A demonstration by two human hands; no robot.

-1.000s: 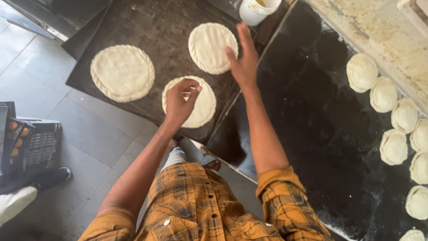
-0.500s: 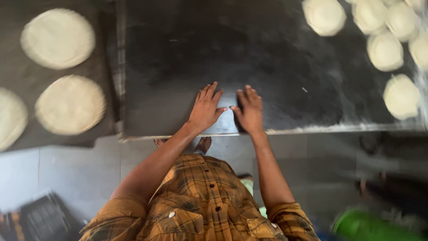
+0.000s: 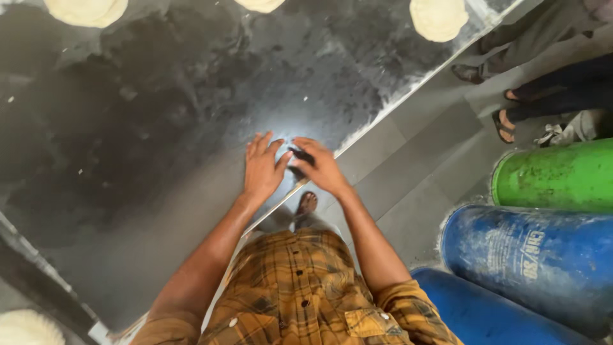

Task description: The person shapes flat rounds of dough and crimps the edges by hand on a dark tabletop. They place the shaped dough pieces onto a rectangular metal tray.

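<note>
Left hand [image 3: 263, 167]: being laid flat, fingers spread, nothing grasped, on the dark greasy metal counter [image 3: 159, 128].
Right hand [image 3: 319, 167]: being pressed near the counter's edge over a small dark object [image 3: 301, 155]; grasp cannot be told.
Surroundings: dough discs [image 3: 438, 17] being kept at the far side; blue drum [image 3: 530, 255] and green drum [image 3: 555, 176] being stood on the floor.

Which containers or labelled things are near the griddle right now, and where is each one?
Green drum: lying on its side on the floor at far right, round, scuffed green.
Blue drum: just below the green one, on its side, worn blue with pale printed markings on its wall.
Second blue drum: at bottom right beside the person's right sleeve, only partly in view.
No signs or screens in view.
</note>
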